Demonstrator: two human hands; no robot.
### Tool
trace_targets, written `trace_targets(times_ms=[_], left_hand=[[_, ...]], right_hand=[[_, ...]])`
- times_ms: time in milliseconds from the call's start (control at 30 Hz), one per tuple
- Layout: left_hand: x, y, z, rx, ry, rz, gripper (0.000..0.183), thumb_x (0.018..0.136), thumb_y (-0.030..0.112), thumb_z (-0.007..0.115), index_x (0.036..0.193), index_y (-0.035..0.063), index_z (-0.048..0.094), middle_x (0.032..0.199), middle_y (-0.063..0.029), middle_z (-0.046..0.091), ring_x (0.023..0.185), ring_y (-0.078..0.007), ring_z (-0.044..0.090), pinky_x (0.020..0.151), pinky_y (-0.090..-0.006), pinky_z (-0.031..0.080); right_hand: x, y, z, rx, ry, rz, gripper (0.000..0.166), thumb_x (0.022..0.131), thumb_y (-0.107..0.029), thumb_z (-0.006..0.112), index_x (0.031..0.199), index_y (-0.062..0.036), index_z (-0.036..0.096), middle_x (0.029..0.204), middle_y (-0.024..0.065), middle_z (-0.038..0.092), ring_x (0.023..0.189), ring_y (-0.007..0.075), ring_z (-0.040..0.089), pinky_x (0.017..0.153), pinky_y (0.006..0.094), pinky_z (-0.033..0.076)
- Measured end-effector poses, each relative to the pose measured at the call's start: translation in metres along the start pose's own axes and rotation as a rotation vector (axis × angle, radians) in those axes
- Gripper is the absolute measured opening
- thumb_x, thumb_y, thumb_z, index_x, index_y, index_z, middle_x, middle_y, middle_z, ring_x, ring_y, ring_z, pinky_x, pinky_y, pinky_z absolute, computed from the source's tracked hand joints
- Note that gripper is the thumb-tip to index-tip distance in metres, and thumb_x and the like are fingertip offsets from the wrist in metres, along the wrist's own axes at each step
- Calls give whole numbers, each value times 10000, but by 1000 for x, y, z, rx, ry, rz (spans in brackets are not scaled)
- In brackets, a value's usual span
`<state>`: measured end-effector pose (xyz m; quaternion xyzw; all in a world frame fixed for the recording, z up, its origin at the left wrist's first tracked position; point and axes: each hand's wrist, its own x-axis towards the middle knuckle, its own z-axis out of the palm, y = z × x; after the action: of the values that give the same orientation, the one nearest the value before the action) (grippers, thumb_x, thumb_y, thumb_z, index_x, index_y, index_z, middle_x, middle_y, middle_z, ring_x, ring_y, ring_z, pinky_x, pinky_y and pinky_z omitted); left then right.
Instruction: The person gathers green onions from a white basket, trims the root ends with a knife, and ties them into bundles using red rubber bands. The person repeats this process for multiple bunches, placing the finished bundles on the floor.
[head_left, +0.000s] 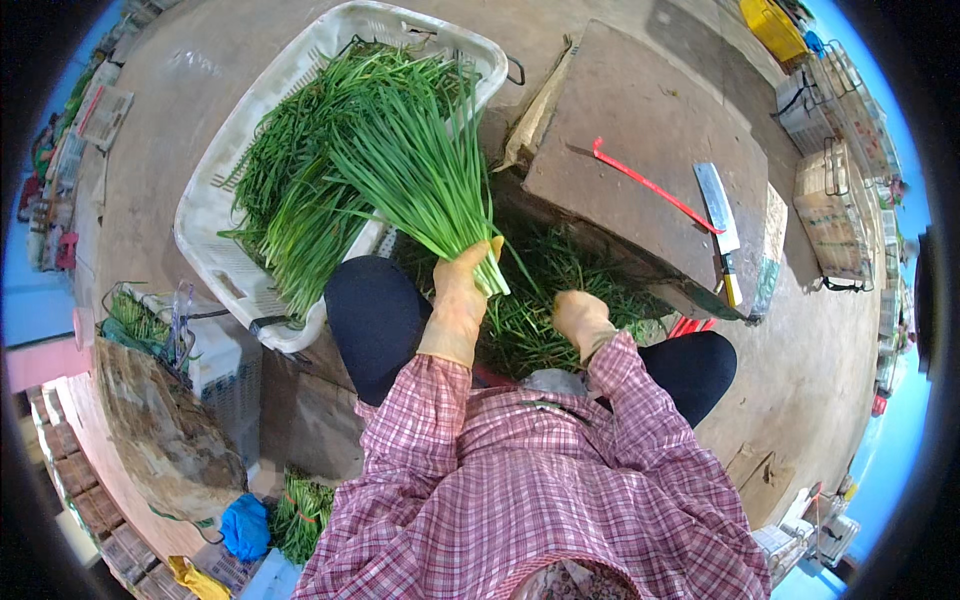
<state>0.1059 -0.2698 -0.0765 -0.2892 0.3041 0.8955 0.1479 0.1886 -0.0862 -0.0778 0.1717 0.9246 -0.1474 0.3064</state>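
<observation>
My left hand, in a pale rubber glove, grips a bunch of garlic chives near the white stem ends. The leaves fan up and left over the edge of a white plastic crate, where more chives are heaped. My right hand, gloved too, is apart from the bunch, above loose green trimmings between my knees. Its fingers look curled in; nothing shows in them, though the fingertips are partly hidden.
A low brown board-topped table stands ahead right. On it lie a red strip and a cleaver, handle towards me. Behind my left side are a blue bag and tied green bunches. Stacked crates stand far right.
</observation>
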Motion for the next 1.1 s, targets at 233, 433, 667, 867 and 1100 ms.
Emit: trace_targets(times_ms=[233, 433, 667, 867, 1100], left_hand=[[-1, 10, 2, 172, -23, -118, 272, 910, -31, 635, 1181, -11, 630, 1070, -101, 675, 911, -244, 686, 810, -367, 575], [0, -3, -10, 35, -265, -254, 376, 1017, 253, 598, 1335, 54, 567, 1220, -53, 627, 1112, -196, 596, 983, -349, 486], [3, 10, -6, 23, -285, -190, 523, 936, 359, 704, 1320, 25, 585, 1266, -91, 641, 1137, -240, 597, 1010, -400, 455], [-2, 18, 7, 275, -264, -127, 360, 903, 137, 732, 1200, -51, 651, 1122, -133, 707, 1010, -242, 675, 926, -370, 537], [-3, 22, 16, -28, -116, -36, 452, 904, -10, 657, 1333, 102, 573, 1205, -128, 634, 1097, -288, 650, 993, -460, 532]], right_hand=[[-12, -63, -55, 866, 145, -419, 567, 931, -383, 675, 1284, 52, 593, 1239, 232, 655, 1146, 325, 640, 967, 382, 503], [10, -89, -57, 880, -92, -475, 690, 824, -392, 820, 1293, 40, 555, 1125, 153, 673, 998, 223, 652, 857, 325, 526], [10, -90, -77, 634, -75, -495, 478, 801, -246, 774, 1153, 26, 599, 1011, 183, 696, 954, 299, 685, 808, 387, 548], [-18, -91, -62, 183, 63, -363, 729, 763, -299, 768, 1359, -5, 469, 1043, 255, 690, 956, 422, 676, 779, 471, 560], [-51, -15, -24, 476, -270, -224, 339, 905, -306, 659, 1082, -18, 684, 1049, 194, 716, 974, 344, 700, 856, 430, 555]])
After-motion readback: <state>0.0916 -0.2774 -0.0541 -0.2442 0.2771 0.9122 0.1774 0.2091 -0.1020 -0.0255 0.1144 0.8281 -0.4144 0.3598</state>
